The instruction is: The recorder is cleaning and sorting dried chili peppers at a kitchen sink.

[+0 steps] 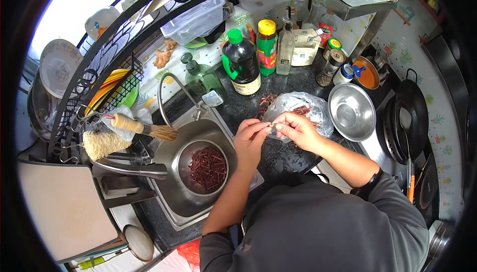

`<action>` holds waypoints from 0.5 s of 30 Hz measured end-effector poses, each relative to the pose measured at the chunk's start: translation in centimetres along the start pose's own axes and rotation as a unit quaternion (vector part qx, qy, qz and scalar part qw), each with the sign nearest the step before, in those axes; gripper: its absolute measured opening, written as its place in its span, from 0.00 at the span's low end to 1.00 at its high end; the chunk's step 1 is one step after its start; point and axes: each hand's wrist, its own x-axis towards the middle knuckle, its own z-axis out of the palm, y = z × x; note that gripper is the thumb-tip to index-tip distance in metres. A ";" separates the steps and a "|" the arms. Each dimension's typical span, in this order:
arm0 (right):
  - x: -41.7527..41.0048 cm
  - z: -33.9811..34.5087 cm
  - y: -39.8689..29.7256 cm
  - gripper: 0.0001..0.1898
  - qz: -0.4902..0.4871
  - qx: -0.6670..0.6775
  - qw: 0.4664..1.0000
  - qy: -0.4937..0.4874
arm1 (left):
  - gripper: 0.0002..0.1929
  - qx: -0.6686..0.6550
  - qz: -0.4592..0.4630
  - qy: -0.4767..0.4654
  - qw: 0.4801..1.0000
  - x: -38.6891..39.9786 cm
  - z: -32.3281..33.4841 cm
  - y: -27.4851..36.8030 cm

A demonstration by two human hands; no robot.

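My left hand (251,138) and my right hand (298,130) meet over the dark countertop, fingertips pinching one small pale piece (272,125) between them; what it is cannot be told. Just behind my right hand lies a clear plastic bag (287,102) with dark red, stem-like pieces (302,110) in or on it. More reddish scraps (267,100) are heaped at the bag's left edge. To the left, a round metal bowl (181,177) stands in the steel sink, holding many short dark red pieces (208,168).
An empty steel bowl (351,111) sits right of the bag. Behind stand a green-capped dark bottle (242,67), a glass bottle (285,48) and a green soap dispenser (205,80). The faucet (149,170) reaches over the sink (167,201). Black pans (417,111) are at right.
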 end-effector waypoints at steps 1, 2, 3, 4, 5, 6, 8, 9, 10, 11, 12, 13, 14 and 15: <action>0.2 -0.3 0.3 0.07 0.013 0.042 0.999 -0.019 | 0.06 -0.028 -0.026 -0.007 0.999 -0.1 -0.1 -0.1; 0.2 -0.5 0.5 0.07 0.025 0.085 0.995 -0.038 | 0.06 -0.055 -0.052 -0.014 0.997 -0.1 -0.2 -0.1; 0.1 -0.5 0.5 0.06 0.037 0.088 0.994 -0.048 | 0.06 -0.082 -0.078 -0.019 0.993 -0.2 -0.3 -0.1; 0.0 -0.6 0.5 0.06 0.049 0.092 0.993 -0.059 | 0.05 -0.110 -0.097 -0.012 0.989 -0.2 -0.6 -0.3; -0.1 -0.7 0.6 0.06 0.061 0.095 0.991 -0.069 | 0.05 -0.137 -0.116 -0.005 0.984 -0.2 -0.8 -0.7; -0.3 -0.9 0.6 0.06 0.075 0.077 0.992 -0.070 | 0.05 -0.165 -0.135 0.003 0.977 -0.1 -1.0 -0.9; -1.1 -1.9 0.7 0.06 0.102 0.042 0.991 -0.071 | 0.06 -0.229 -0.197 0.020 0.953 0.1 -1.3 -1.1; -1.5 -2.9 1.1 0.06 0.104 0.040 0.991 -0.070 | 0.06 -0.259 -0.228 0.029 0.938 0.2 -1.5 -1.2; -1.8 -4.2 1.3 0.06 0.077 -0.072 0.993 -0.043 | 0.06 -0.275 -0.249 0.022 0.928 0.4 -1.6 -0.8; -1.9 -5.2 1.4 0.06 0.049 -0.183 0.982 -0.016 | 0.07 -0.299 -0.273 0.013 0.914 0.5 -1.8 -0.8; -2.0 -5.7 0.3 0.08 0.035 -0.347 0.937 0.021 | 0.07 -0.324 -0.297 0.001 0.898 0.7 -2.0 -0.9; -2.0 -6.7 1.1 0.12 -0.041 -0.446 0.894 0.035 | 0.07 -0.348 -0.321 -0.011 0.881 0.8 -2.0 -0.9; -2.2 -6.9 1.2 0.13 -0.051 -0.505 0.860 0.058 | 0.07 -0.355 -0.340 -0.015 0.871 0.8 -1.8 -1.0; -2.3 -6.9 0.9 0.14 -0.061 -0.561 0.822 0.081 | 0.07 -0.363 -0.359 -0.019 0.860 0.9 -1.6 -1.2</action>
